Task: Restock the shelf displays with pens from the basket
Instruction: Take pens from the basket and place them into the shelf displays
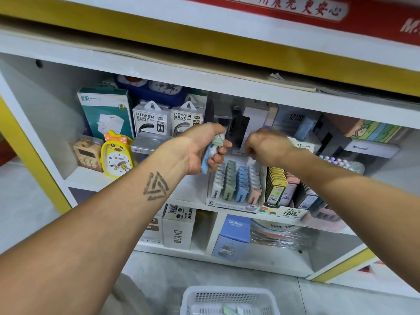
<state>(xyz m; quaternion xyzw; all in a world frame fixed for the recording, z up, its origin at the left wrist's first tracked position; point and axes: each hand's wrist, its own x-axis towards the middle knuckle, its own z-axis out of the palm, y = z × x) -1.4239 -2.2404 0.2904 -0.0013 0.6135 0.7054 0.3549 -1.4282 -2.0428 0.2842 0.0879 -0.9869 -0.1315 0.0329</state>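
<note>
Here the left hand (200,148) grips a few pastel packs (210,153), while the right hand's (266,146) curled fingers pinch one over the display tray (234,204).

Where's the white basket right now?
In the head view, the basket sits on the floor at the bottom edge, centre, below the shelf and between the person's forearms.

White laminate shelving unit (141,71) with yellow edge trim (34,160), divided into open compartments by white partitions (212,233). Red signboard with white Chinese lettering (306,7) fixed above a yellow band. Grey smooth floor (204,273) in front of the unit. Lighting even and diffuse; compartment interiors somewhat shaded.
</note>
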